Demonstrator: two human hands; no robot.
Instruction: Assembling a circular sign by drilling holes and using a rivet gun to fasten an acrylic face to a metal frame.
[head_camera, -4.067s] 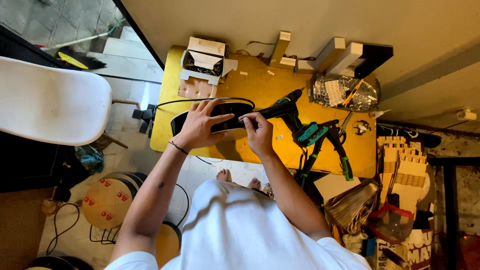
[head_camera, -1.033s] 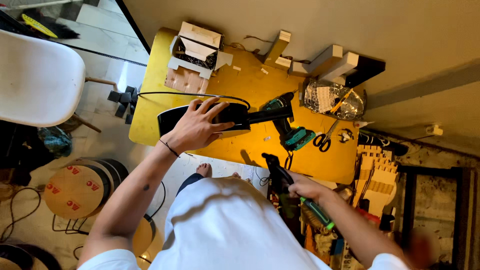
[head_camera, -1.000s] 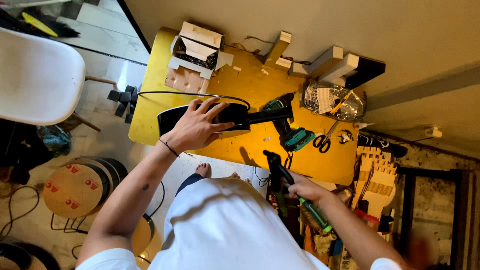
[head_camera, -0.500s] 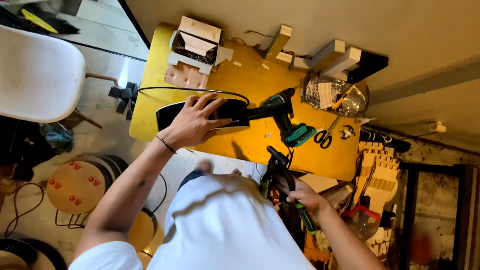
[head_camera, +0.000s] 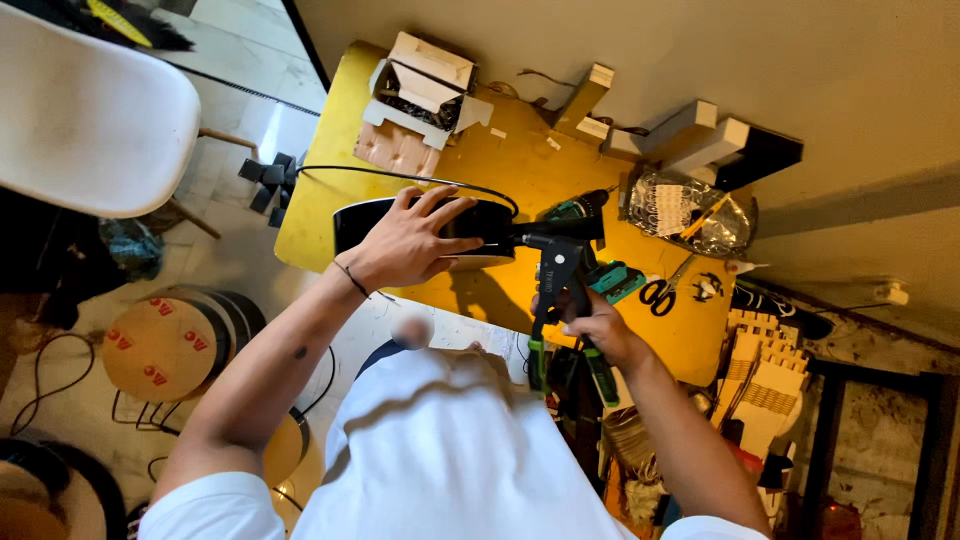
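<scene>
Since the frames of a second ago, the right hand (head_camera: 590, 325) has come up from below the table edge, bringing a hand riveter (head_camera: 560, 300) with green-tipped handles up to the black oval object (head_camera: 425, 225), where before it hung down by the lap. At the left, the left hand (head_camera: 405, 245) lies spread flat, fingers splayed, pressing on that black object, which rests on the yellow table (head_camera: 520, 170) close to its near edge; the forearm reaches forward from the shoulder. The right hand is clenched around the riveter's handles, its head touching the object's right end just beside a green cordless drill (head_camera: 580, 215). Further right lie scissors (head_camera: 660, 290) and a clear plastic bag (head_camera: 690, 210). Bare yellow tabletop shows in front of the object; the far edge is crowded with an open cardboard box (head_camera: 420, 85).
</scene>
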